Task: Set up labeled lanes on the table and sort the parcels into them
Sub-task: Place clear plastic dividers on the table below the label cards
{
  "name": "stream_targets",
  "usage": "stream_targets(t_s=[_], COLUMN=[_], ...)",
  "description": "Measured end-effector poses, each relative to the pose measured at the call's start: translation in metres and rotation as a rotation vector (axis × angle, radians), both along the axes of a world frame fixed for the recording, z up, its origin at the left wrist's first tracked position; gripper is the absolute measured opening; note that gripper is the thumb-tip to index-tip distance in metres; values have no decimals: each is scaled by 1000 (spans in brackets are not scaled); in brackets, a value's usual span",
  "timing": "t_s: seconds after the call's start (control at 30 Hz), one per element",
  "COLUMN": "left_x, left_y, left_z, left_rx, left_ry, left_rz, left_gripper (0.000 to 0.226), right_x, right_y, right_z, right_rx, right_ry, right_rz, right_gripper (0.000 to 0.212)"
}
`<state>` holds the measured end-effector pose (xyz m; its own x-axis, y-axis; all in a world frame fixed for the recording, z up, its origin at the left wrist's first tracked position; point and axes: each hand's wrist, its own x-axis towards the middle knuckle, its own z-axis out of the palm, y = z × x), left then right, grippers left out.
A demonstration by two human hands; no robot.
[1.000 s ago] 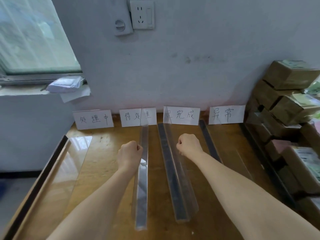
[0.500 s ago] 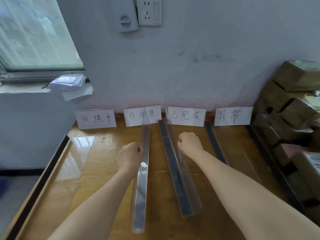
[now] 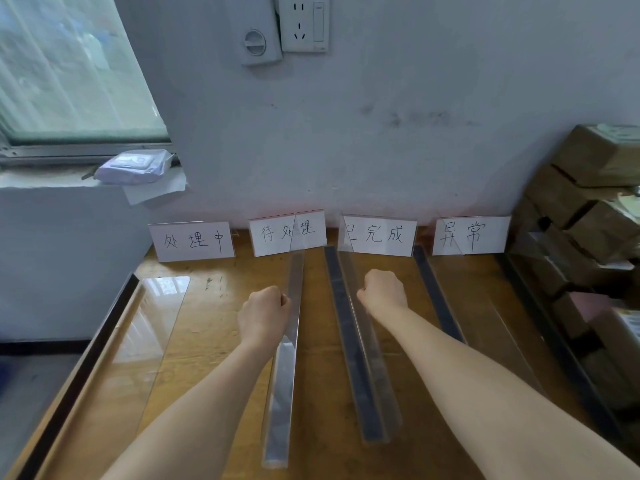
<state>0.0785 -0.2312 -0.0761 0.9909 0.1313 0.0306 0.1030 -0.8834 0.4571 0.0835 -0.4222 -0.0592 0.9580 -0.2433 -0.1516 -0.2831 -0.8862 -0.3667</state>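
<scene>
Fingers of left hand [image 3: 263, 311] grasp clear divider [image 3: 282, 393]; those of right hand [image 3: 382, 289] grasp dark-based divider [image 3: 353, 358].

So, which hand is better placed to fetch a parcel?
Probably the right hand: the parcel stack stands on its side. It must first release the dark-based divider; the left hand holds the clear divider.

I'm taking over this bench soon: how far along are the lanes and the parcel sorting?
Done: four cards stand against the wall. In hand: the left hand grips the clear divider and the right hand the dark-based divider, both upright on the table. Left: the sorting. The parcels sit stacked at the right, none in a lane.
</scene>
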Motion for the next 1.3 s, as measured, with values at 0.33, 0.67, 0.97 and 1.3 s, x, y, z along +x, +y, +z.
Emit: stream_targets(t_s=[0.33, 0.67, 0.97, 1.3], left_x=[1, -2, -13, -21], left_y=[6, 7, 28, 38], left_z=[-4, -13, -7, 3], left_rx=[36, 98, 49, 16], left_ry=[-10, 108, 31, -9], left_rz=[-33, -104, -73, -15], left_gripper=[39, 29, 32, 28], right_x=[6, 0, -6, -13], right_y=[13, 5, 10, 16], right_z=[-2, -2, 1, 8], right_rx=[31, 2, -95, -129], right_ry=[45, 95, 59, -68], right_rz=[41, 43, 64, 199], right_gripper=[19, 15, 16, 17])
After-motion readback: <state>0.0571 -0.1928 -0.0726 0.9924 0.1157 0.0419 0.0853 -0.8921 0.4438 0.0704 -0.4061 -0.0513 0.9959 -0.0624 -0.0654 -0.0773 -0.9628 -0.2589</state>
